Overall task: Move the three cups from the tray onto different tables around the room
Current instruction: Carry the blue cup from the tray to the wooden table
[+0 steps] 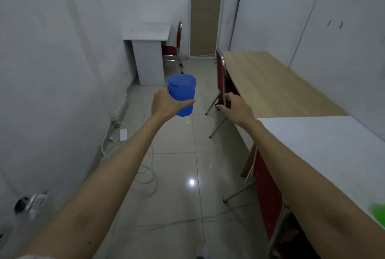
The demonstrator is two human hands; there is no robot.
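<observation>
A blue plastic cup [183,94] is held upright in my left hand [164,102], out over the tiled floor in the middle of the room. My right hand [234,106] reaches forward beside the red chair back, fingers loosely apart and holding nothing. A green object [378,214], blurred, sits at the near right edge of the white table [325,140]. The tray is out of view.
A long wooden table [268,79] runs along the right wall, with a red chair [221,79] tucked at it. A small white desk [149,34] and another red chair [176,46] stand at the far left. Cables and a power adapter [123,135] lie on the floor by the left wall.
</observation>
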